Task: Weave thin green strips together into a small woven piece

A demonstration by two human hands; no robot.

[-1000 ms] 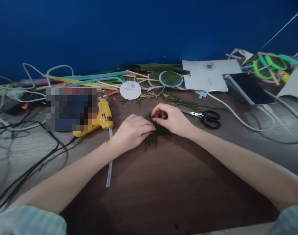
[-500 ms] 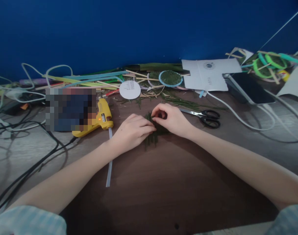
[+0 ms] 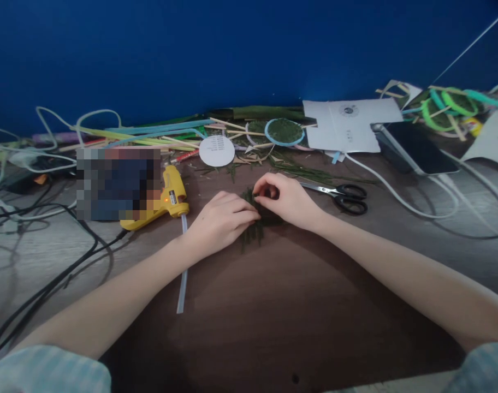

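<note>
A small bunch of dark green leaf strips (image 3: 253,233) lies on the brown table (image 3: 273,311) in the middle. My left hand (image 3: 220,218) rests on its left side with the fingers pressed flat together on the leaves. My right hand (image 3: 285,199) sits on the far right side of the bunch, fingers curled in a pinch on the leaves. Most of the bunch is hidden under both hands.
A yellow glue gun (image 3: 162,199) with a clear glue stick (image 3: 183,267) lies to the left. Black scissors (image 3: 343,196) lie right of my right hand. Behind are a white paper disc (image 3: 217,150), a leaf-filled ring (image 3: 284,131), coloured strips, white card (image 3: 347,125), a phone (image 3: 416,147) and cables.
</note>
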